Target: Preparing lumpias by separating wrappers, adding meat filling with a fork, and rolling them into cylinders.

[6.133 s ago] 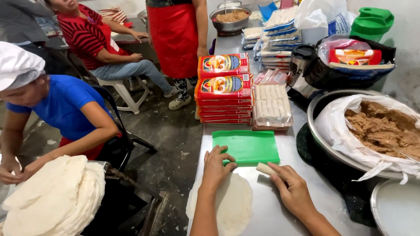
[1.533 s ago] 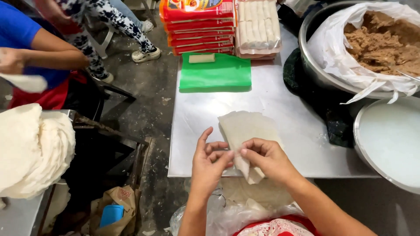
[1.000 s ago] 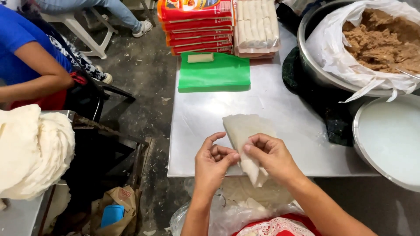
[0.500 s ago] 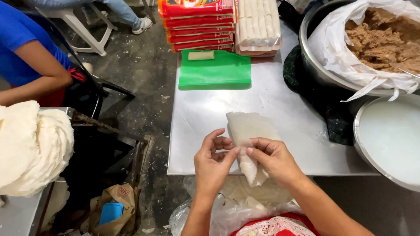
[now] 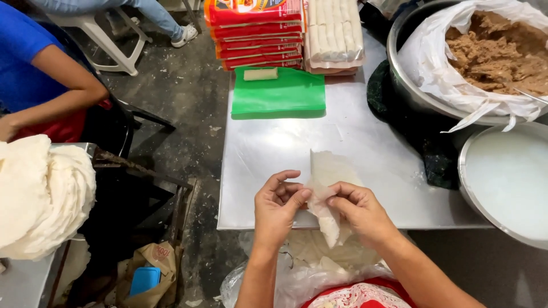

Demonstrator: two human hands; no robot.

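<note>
1. The left hand (image 5: 278, 206) and right hand (image 5: 358, 210) both pinch one thin white wrapper sheet (image 5: 326, 188) — fingertips closed on its middle fold.
2. The sheet hangs above the near edge of the steel table (image 5: 274, 154).
3. A green cutting board (image 5: 278, 96) lies farther back, bearing one finished roll (image 5: 261, 73).

Two bare forearms, no sleeves, left hand (image 5: 278, 206) and right hand (image 5: 361, 212) ringless

Single head view — looks steeply down, close over steel table (image 5: 274, 165).

Board (image 5: 278, 94) behind wrapper (image 5: 326, 181); pot (image 5: 422, 97) right of board.
</note>
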